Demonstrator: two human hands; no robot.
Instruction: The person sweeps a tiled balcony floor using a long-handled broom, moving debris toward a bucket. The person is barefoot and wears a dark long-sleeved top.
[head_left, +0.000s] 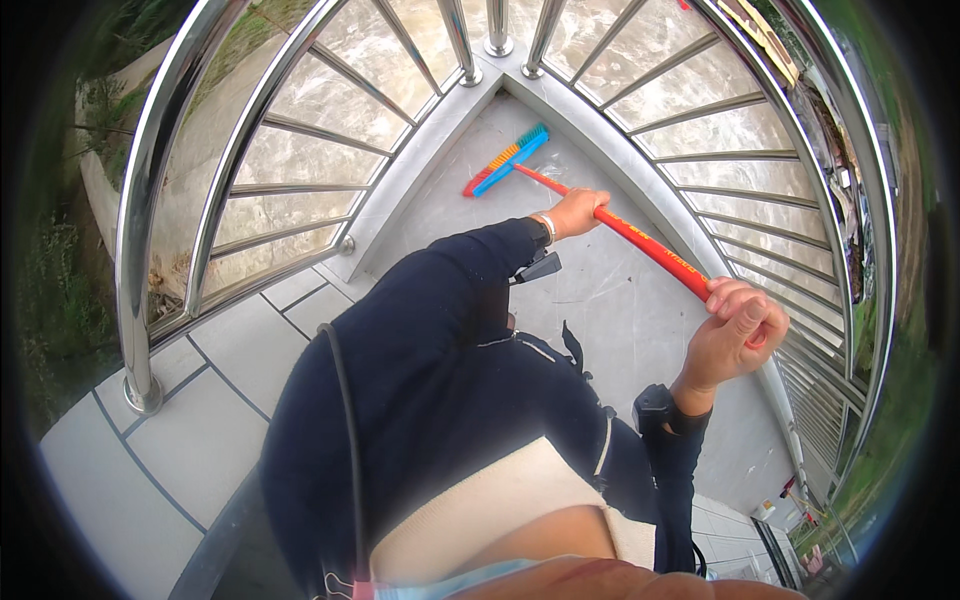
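A push broom with a red handle (652, 244) slants across the view, held in both hands. My left hand (574, 214) is wrapped around the lower part of the handle. Near the handle's top end, my right hand (739, 330) has its fingers curled around it, thumb on top. The blue broom head (510, 166) carries red, orange and green bristles. It lies at the grey floor (600, 322) close to the corner, apart from both raised curbs.
Stone curbs (420, 180) meet in a corner ahead, topped by a stainless steel railing (300, 120) on the left and another railing (750, 97) on the right. Pale floor tiles (195, 420) lie at left. A black cable (345, 420) hangs over my left sleeve. Small objects (765, 510) stand at lower right.
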